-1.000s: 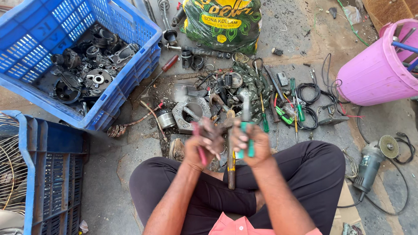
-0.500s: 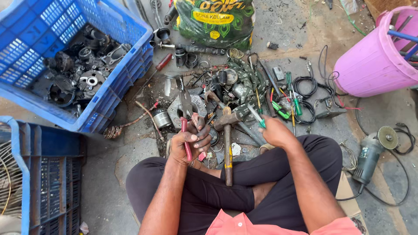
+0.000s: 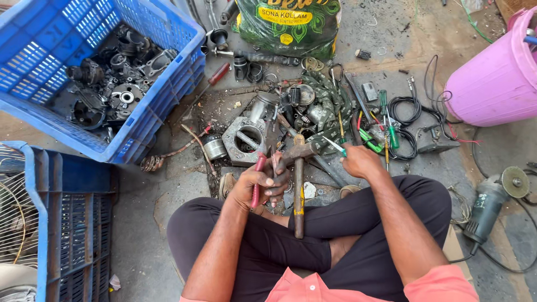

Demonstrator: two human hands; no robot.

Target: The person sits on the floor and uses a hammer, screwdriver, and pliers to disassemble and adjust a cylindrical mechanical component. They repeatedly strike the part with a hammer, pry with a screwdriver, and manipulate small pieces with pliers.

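Observation:
I sit cross-legged on a concrete floor. My left hand (image 3: pixel 262 184) is closed around red-handled pliers (image 3: pixel 258 180), held just above my lap. My right hand (image 3: pixel 359 160) grips a small green-handled screwdriver (image 3: pixel 335 146), its tip pointing left over the tool pile. A hammer (image 3: pixel 298 184) with a wooden handle lies between my hands, its head next to the pliers. In front of my left hand sits a grey metal housing (image 3: pixel 244 139) with a round bore.
A blue crate (image 3: pixel 168 106) of dark machine parts stands at upper left; another blue crate (image 3: pixel 72 223) at lower left. A green printed sack (image 3: pixel 291 25) lies ahead, a pink bucket (image 3: pixel 492 78) at right, an angle grinder (image 3: pixel 492 201) by my right knee. Loose screwdrivers, cables and parts litter the floor.
My hands moved apart: the right one went rightward with the green screwdriver, the left stayed low with the pliers. The hammer lies between them.

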